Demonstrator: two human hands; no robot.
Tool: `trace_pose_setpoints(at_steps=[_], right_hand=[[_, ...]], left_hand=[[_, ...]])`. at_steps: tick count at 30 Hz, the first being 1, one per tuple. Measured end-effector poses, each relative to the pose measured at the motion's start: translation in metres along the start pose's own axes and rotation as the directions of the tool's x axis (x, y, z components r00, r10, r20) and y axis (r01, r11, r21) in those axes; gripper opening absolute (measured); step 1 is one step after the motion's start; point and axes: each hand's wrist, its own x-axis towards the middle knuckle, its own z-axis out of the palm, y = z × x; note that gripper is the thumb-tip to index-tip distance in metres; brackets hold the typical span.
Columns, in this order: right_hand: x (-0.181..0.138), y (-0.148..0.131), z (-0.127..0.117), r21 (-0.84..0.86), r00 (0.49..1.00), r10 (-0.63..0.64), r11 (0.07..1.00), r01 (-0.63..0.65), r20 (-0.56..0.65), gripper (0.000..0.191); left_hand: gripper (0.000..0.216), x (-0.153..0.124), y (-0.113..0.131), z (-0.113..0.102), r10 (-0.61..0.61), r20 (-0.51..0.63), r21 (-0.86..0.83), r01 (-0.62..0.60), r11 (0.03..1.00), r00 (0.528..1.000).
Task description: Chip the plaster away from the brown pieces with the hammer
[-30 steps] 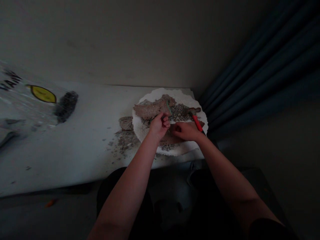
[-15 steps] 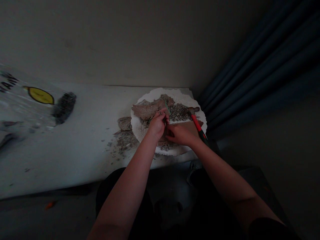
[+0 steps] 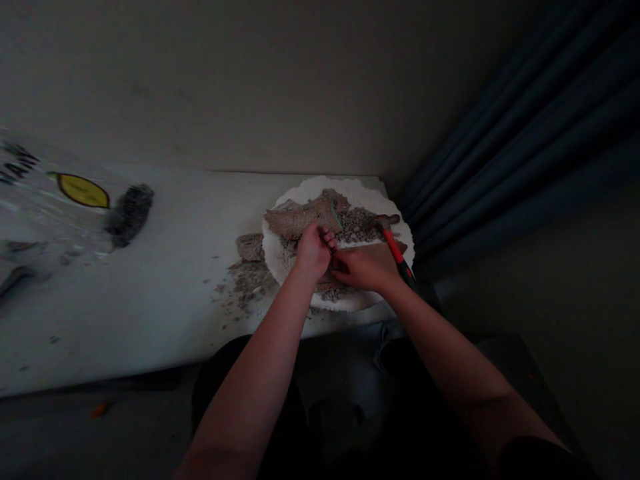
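My left hand (image 3: 315, 252) is turned palm up with its fingers curled in, over the middle of a white scalloped mat (image 3: 274, 261). What lies in it is too dark and small to name. My right hand (image 3: 357, 269) meets it from the right, fingers pinched together close to the left fingertips. Just beyond the left hand lies a brown, rough-textured curved piece (image 3: 287, 223) with a green edge at its right end. Grey crumbled bits (image 3: 357, 223) are heaped beside it. A flat brown piece (image 3: 390, 257) lies partly under my right hand.
A hammer (image 3: 395, 248) with a red and black handle lies on the mat's right side. Another rough chunk (image 3: 249, 247) and scattered crumbs (image 3: 250, 283) lie left of the mat on the white table (image 3: 165, 287). A clear printed plastic bag (image 3: 55, 213) is farther left; a dark curtain (image 3: 520, 140) hangs right.
My left fingers have curled in and shifted slightly down toward me, uncovering more of the curved piece's green edge. My right hand has stayed nearly in place.
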Motion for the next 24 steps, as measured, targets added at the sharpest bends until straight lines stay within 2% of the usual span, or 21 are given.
trace_pose_setpoints(at_steps=[3,10,15,19,24], right_hand=[[-0.001,-0.001,-0.001,-0.047,1.000,-0.007,0.999,0.007,0.006,0.013],[-0.003,-0.006,0.000,-0.249,0.998,-0.039,0.967,0.049,0.046,0.022],[-0.001,-0.014,0.003,-0.336,0.999,-0.019,0.941,0.031,0.038,0.023],[-0.003,-0.004,-0.007,-0.227,1.000,0.016,0.974,-0.017,-0.007,0.014],[-0.007,0.006,-0.021,0.164,0.979,0.026,0.986,0.008,-0.204,0.006]], left_hand=[[0.035,0.000,0.003,-0.002,-0.016,0.007,-0.012,0.016,1.000,1.000],[0.018,0.000,0.007,-0.003,-0.005,-0.005,-0.087,0.004,0.996,1.000],[0.020,-0.002,0.008,-0.002,0.014,-0.016,-0.133,-0.016,0.991,1.000],[0.022,-0.001,0.009,-0.004,0.050,-0.032,-0.153,-0.054,0.987,0.998],[0.033,0.003,0.006,-0.006,0.105,-0.058,-0.163,-0.113,0.980,0.993]])
